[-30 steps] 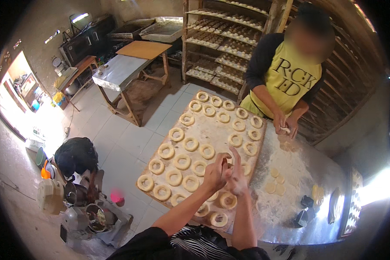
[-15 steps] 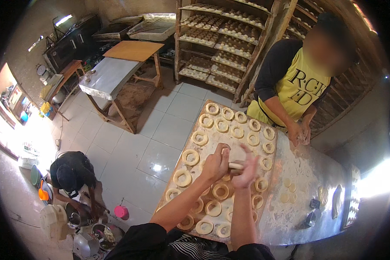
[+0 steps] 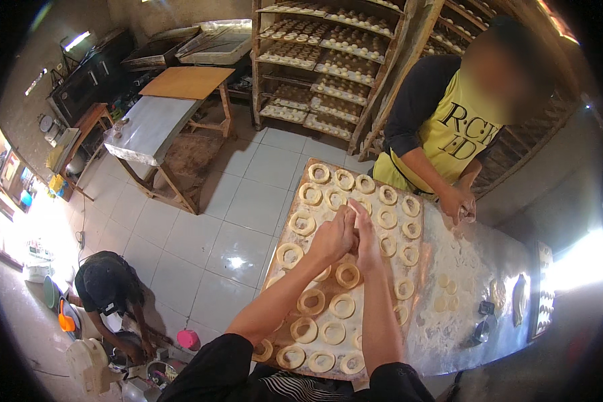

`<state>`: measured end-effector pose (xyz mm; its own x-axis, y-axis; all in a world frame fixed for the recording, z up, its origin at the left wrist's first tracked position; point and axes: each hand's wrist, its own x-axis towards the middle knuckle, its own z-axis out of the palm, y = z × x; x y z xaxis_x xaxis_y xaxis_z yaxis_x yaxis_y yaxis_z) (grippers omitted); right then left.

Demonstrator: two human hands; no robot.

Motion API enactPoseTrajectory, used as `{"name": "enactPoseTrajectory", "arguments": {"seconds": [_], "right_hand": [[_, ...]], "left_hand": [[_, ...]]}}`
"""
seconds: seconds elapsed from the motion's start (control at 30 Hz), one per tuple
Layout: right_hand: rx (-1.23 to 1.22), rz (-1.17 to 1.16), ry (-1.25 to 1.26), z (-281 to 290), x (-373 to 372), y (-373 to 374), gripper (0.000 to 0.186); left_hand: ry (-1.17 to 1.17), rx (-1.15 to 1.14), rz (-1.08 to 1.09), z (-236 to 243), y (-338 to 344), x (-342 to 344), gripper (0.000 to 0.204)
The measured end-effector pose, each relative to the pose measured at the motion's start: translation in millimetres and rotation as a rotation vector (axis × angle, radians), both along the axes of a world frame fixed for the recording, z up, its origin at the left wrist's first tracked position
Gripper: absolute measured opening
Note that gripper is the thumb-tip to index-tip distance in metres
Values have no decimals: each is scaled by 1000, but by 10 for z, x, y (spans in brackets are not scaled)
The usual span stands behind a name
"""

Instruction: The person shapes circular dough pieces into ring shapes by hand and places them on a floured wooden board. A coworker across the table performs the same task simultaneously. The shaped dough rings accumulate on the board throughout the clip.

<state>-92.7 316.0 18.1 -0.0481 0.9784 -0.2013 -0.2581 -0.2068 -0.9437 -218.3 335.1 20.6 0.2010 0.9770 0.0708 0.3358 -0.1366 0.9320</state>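
My left hand (image 3: 335, 238) and my right hand (image 3: 366, 244) are pressed together above the board (image 3: 291, 251) of dough rings. The left fingers are curved; the right ones are straighter and held together. Whatever lies between my palms is hidden. Pale rings such as this one (image 3: 342, 305) lie in loose rows on the floured board, around and beneath my hands. To the right, a floury metal worktop (image 3: 476, 268) holds flat dough rounds (image 3: 447, 293), a small dark tool (image 3: 486, 308) and a metal cutter (image 3: 479, 329).
A co-worker in yellow (image 3: 449, 120) stands across the worktop with hands together. Another person (image 3: 110, 285) bends among pots and machines (image 3: 87, 365) at lower left. A metal-topped table (image 3: 151, 134) and a rack of trays (image 3: 325, 74) stand behind; a pink scoop (image 3: 188, 338) lies on the floor.
Half a second ago a strip of dough showed between my hands; now my right hand has closed against the left and hides it. The co-worker's hands stay together.
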Motion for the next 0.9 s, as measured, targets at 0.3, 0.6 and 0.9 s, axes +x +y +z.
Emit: {"name": "enactPoseTrajectory", "arguments": {"seconds": [0.3, 0.6, 0.9], "right_hand": [[-255, 0, -1073, -229, -61, 531, 105], [-166, 54, -1341, -420, -250, 468, 84], [-63, -26, -1231, -247, -74, 223, 69]], "left_hand": [[532, 180, 297, -296, 665, -214, 52], [728, -1, 24, -473, 598, -264, 79], [737, 9, -27, -279, 601, -415, 83]]}}
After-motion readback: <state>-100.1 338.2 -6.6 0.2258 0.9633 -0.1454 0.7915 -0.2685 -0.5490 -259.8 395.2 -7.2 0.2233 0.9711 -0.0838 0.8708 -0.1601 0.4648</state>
